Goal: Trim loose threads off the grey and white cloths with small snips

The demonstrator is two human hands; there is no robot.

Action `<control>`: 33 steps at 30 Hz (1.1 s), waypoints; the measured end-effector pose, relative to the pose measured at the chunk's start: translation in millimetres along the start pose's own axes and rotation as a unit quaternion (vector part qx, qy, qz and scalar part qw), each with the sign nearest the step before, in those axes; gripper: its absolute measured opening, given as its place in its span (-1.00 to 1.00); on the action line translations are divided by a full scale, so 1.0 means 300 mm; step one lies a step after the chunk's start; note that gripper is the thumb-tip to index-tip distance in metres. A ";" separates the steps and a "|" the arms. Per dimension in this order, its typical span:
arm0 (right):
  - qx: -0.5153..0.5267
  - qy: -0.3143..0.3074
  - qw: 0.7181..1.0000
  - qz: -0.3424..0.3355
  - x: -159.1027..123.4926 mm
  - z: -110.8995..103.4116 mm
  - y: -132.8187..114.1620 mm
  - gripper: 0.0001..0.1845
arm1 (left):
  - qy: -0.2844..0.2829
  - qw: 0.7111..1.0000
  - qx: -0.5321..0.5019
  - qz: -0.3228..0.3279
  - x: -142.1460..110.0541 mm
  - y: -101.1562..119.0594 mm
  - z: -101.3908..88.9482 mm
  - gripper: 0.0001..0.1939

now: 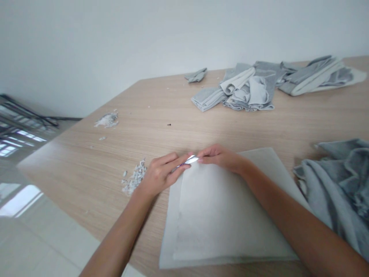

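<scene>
Over the top left corner of a flat, pale grey, layered cloth sheet (pixel 230 215), my two hands meet. My left hand (pixel 160 173) pinches a small shiny silver piece (pixel 191 159) between thumb and fingers; its exact kind is not clear. From the other side, my right hand (pixel 217 157) is closed at the fingertips on the piece's right end, close above the sheet's upper edge. My right forearm crosses over the sheet. Just left of my left hand lies a pile of small whitish scraps (pixel 135 179).
Folded and crumpled grey cloths (pixel 248 88) lie along the back by the wall, with a small grey cloth (pixel 196 75) beside them. More grey cloth (pixel 340 184) is heaped at right. A second scrap pile (pixel 107 120) and a tiny dark object (pixel 169 124) rest on the wooden table (pixel 138 138).
</scene>
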State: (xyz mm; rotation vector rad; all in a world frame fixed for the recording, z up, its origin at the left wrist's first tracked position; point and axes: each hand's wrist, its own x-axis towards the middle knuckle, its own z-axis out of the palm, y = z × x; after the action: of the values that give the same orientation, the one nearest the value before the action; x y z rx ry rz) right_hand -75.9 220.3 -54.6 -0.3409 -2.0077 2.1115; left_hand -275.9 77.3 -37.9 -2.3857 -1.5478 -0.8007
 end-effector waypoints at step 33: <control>0.043 -0.010 0.999 0.007 -0.011 0.001 -0.021 -0.66 | 0.044 0.996 -0.068 -0.029 0.015 0.032 0.030 -0.67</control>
State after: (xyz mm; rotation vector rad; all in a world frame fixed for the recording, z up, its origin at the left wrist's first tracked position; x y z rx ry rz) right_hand -72.9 219.3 -48.3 -0.3216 -1.9236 2.2092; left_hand -263.0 80.6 -41.8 -2.3718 -1.5822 -1.0414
